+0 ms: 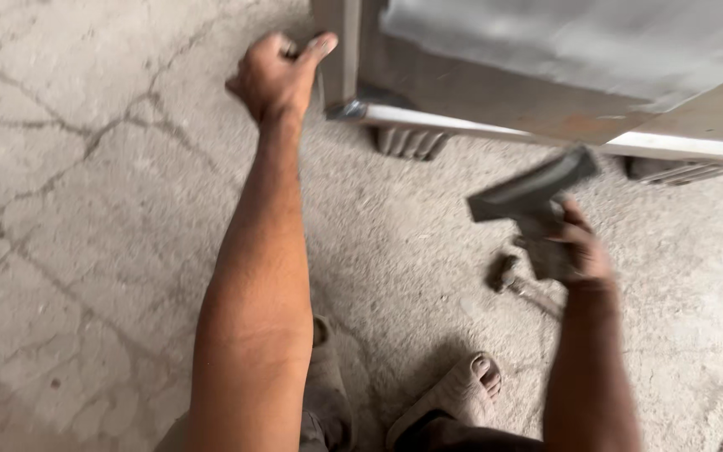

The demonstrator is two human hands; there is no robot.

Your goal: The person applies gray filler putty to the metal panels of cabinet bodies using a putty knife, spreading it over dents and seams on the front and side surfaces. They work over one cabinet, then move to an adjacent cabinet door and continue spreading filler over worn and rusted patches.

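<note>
Cracked concrete floor (69, 209), grey, dusty; metal frame (495, 125) w/ sheet panel at top right.

- Left hand (276, 77): at upright post (338, 50) of frame, near corner joint. Thumb pressed on post face, other fingers curled; whether they wrap the post, can't tell.
- Right hand (575, 251): fingers closed round stem of dark angle-shaped tool (533, 197), motion-blurred. Tool is in the air, just below the frame's bottom rail (546, 138). Long axis of top bar runs lower-left to upper-right, high end twd rail; stem drops into the palm.
- Hammer (512, 280): on floor, beside right hand, head twd left, handle trailing right.
- Sandalled foot (462, 393): bottom centre, toes pointing up-frame.
</note>
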